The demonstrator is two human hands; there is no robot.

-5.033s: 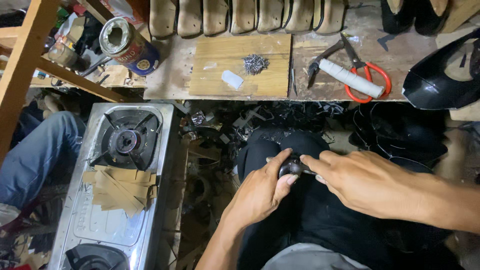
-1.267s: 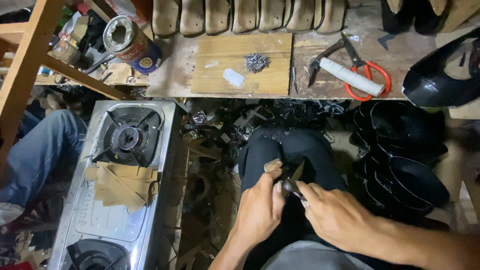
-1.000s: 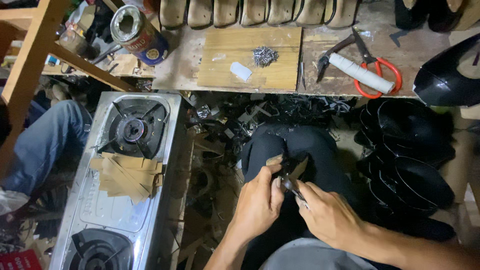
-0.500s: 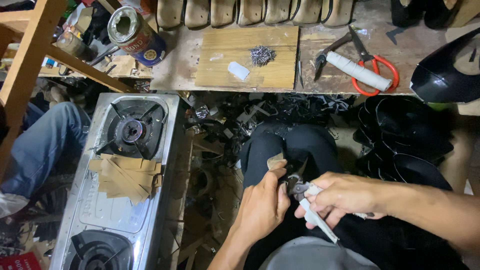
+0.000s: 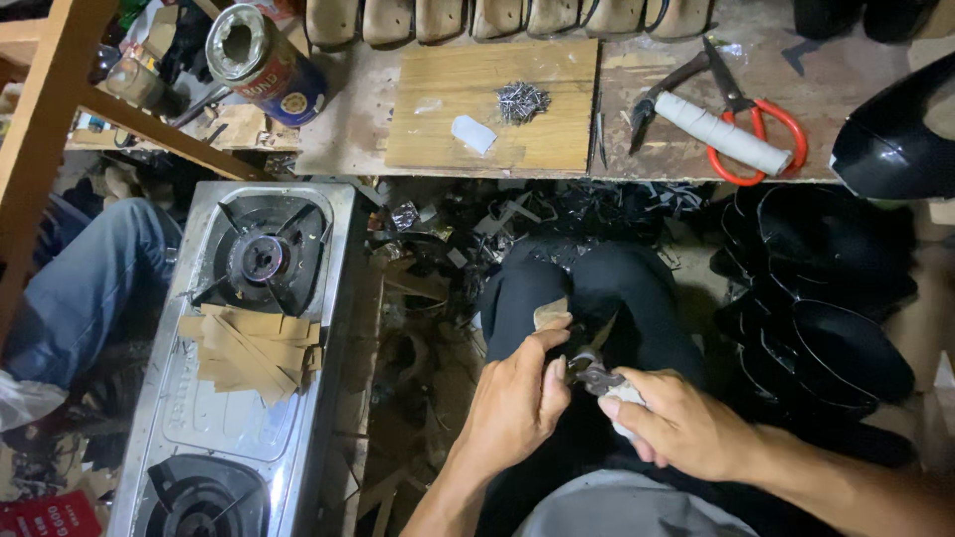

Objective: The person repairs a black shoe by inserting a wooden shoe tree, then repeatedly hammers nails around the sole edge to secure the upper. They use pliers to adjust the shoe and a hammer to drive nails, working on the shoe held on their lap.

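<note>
**Tan scrap back between both hands**

Head view: over the lap, well below the worktop's near edge, the left hand (image 5: 517, 403) pinches a tan scrap (image 5: 550, 316). The right hand (image 5: 686, 423), pulled aside a moment ago, has closed in again, gripping a white-handled cutter (image 5: 600, 376) against it.

A shiny steel gas stove (image 5: 239, 378) carries matt brown paper strips (image 5: 254, 343), beside a worn wooden board (image 5: 497, 109), glossy black shoe uppers (image 5: 846, 328) and red-handled metal scissors (image 5: 741, 109).
</note>
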